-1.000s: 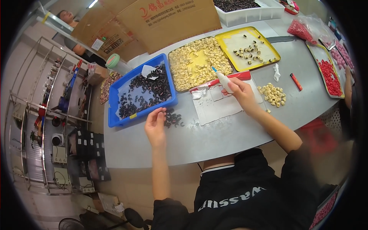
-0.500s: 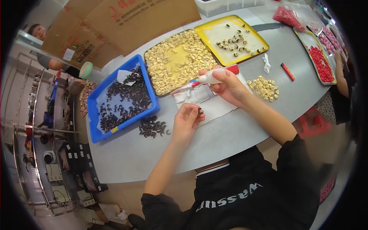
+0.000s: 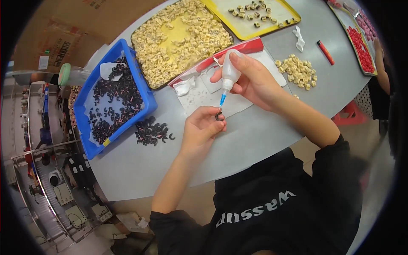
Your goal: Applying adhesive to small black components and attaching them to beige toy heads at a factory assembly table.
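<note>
My right hand (image 3: pixel 255 78) grips a white squeeze bottle (image 3: pixel 230 71) tipped downward. Its blue needle tip (image 3: pixel 222 100) points at a small black curved piece (image 3: pixel 219 116), which my left hand (image 3: pixel 205 127) pinches between thumb and fingers. The needle's end is at or very near the piece; I cannot tell whether it touches. Under the hands lies a white sheet (image 3: pixel 191 102) with a crumpled tissue (image 3: pixel 184 86) on it. Left of my left hand is a loose pile of black curved pieces (image 3: pixel 152 132). To the right of my right hand sits a pile of cream cube-shaped pieces (image 3: pixel 297 71).
A blue tray (image 3: pixel 149 102) of black pieces stands at left. Behind are a yellow tray (image 3: pixel 170 36) full of cream pieces and another yellow tray (image 3: pixel 293 12) with assembled pieces. A red marker-like tube (image 3: pixel 326 52) lies at right. Another person's arm (image 3: pixel 381 70) is beside a tray of red pieces (image 3: pixel 361 51).
My right hand has turned the bottle from sideways to needle-down and brought it over the piece in my left hand. The view has shifted, so the trays appear higher and further left.
</note>
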`<act>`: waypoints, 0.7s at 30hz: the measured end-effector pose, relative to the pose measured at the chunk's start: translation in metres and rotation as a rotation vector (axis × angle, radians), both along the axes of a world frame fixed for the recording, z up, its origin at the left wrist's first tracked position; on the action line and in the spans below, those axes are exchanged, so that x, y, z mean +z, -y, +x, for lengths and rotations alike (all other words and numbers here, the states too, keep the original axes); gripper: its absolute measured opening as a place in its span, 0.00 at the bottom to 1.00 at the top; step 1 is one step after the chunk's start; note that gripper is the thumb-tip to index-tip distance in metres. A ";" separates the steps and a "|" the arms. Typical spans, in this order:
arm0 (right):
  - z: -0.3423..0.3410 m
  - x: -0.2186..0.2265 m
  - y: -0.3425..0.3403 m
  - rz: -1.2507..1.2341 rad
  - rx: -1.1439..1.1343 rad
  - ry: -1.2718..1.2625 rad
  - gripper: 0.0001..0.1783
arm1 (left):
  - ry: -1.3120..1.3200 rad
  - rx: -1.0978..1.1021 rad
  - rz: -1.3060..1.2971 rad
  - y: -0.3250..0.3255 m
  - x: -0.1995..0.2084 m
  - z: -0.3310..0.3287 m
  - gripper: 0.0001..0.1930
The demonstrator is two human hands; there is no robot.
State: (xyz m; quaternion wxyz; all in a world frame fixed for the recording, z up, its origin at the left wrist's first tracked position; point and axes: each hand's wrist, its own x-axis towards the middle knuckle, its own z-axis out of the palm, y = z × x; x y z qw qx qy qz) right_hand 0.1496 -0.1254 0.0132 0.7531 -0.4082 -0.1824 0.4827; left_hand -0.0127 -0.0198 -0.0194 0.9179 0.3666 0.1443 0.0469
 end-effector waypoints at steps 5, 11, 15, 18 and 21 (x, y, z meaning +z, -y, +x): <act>0.000 -0.001 0.001 -0.003 -0.044 0.131 0.18 | -0.030 0.036 0.161 -0.001 0.001 -0.001 0.15; -0.004 0.001 0.005 -0.011 -0.062 0.213 0.18 | 0.053 0.149 0.317 0.001 0.001 -0.001 0.14; -0.008 0.000 0.004 0.019 -0.072 0.211 0.17 | 0.138 0.190 0.425 0.000 -0.007 0.000 0.13; -0.008 0.000 0.005 0.025 -0.077 0.218 0.17 | 0.129 0.202 0.441 0.001 -0.005 0.000 0.13; -0.007 -0.001 0.006 0.054 -0.053 0.259 0.18 | 0.151 0.202 0.444 0.002 -0.005 0.000 0.13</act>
